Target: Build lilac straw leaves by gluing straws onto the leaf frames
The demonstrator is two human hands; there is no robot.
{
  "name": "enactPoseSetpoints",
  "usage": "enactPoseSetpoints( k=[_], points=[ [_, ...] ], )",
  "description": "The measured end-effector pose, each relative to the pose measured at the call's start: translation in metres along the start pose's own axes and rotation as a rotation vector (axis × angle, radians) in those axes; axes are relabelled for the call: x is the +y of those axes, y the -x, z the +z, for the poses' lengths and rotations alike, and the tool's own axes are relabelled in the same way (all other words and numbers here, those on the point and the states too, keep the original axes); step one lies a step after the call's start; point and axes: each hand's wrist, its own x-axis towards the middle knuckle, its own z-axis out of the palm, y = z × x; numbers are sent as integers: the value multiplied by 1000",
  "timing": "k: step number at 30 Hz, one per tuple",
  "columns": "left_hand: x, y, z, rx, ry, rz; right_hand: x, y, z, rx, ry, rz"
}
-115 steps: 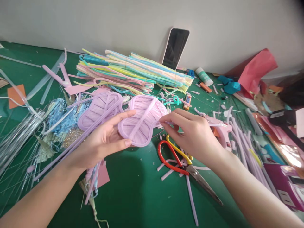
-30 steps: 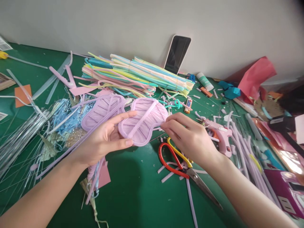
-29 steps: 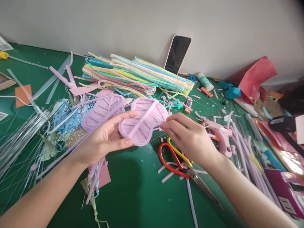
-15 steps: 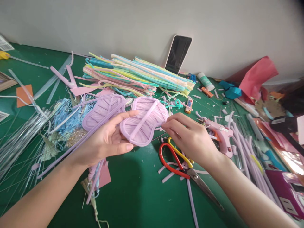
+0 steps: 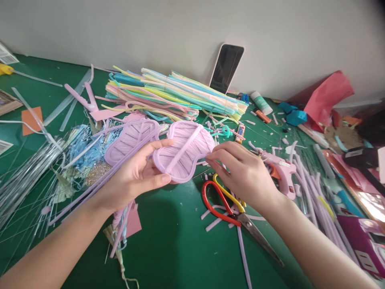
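Observation:
My left hand point(image 5: 136, 174) holds a lilac wing-shaped piece made of pipe cleaners point(image 5: 188, 150) by its left edge, thumb in front and fingers behind. The piece has a thick rim, and a raised strip runs slantwise across it. At its right edge, my right hand point(image 5: 240, 168) pinches the end of a lilac pipe cleaner point(image 5: 200, 157) that comes off the rim; the fingertips partly hide it. Behind my left hand lies a second lilac piece point(image 5: 129, 140) of like shape. Red-and-yellow-handled scissors point(image 5: 237, 218) lie below my right hand.
A bundle of pastel pipe cleaners point(image 5: 177, 92) lies along the back. A phone point(image 5: 227, 68) leans on the wall. To the right are a pink glue gun point(image 5: 282, 170), lilac pipe cleaners point(image 5: 315, 204) and a purple box point(image 5: 359, 241). Blue tassels point(image 5: 80, 146) and silvery wires point(image 5: 28, 180) spread left.
The held piece has risen slightly and tipped a little, and both hands have shifted slightly with it. Both grips look the same.

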Motion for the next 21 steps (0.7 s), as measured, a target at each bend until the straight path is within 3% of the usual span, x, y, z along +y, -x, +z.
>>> enactPoseSetpoints(
  k=[21],
  points=[
    [1,0,-3,-19,-10,-10,2,1,-3,96,4,25]
  ],
)
